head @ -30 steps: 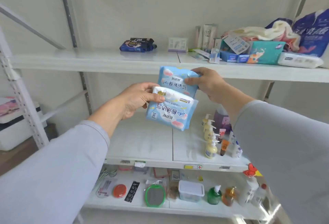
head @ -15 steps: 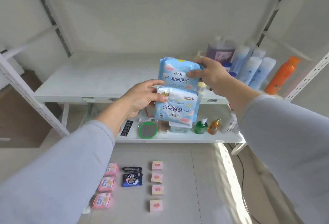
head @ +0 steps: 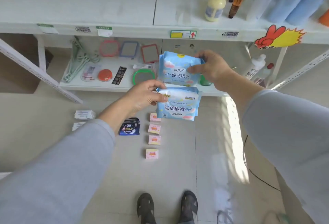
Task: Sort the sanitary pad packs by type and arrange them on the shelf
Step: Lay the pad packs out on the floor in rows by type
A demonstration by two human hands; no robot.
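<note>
Two white shelves fill the far half of my view, the upper one bare on its left span and crowded with bottles at the far right; the lower shelf carries mirrors, a comb and other small goods. Nearer, on the pale floor, lie the packs not yet shelved: a column of four small pink packs, a dark blue night pack just left of them, and two white packs further left.

Between floor and shelf I hold two light blue pad packs of the same type. My right hand grips the farther pack at its right edge, thumb curled across the front. My left hand pinches the nearer pack at its upper left corner, thumb on top, so the pack hangs upside down from it. The two packs touch or nearly touch along their facing edges; I cannot tell which.

I judge these light, soft and squashy, with slick film wrappers that could slide from a corner pinch. A fuller grip across the sealed end or the flat sides would steady them for setting side by side on the bare shelf span.
</note>
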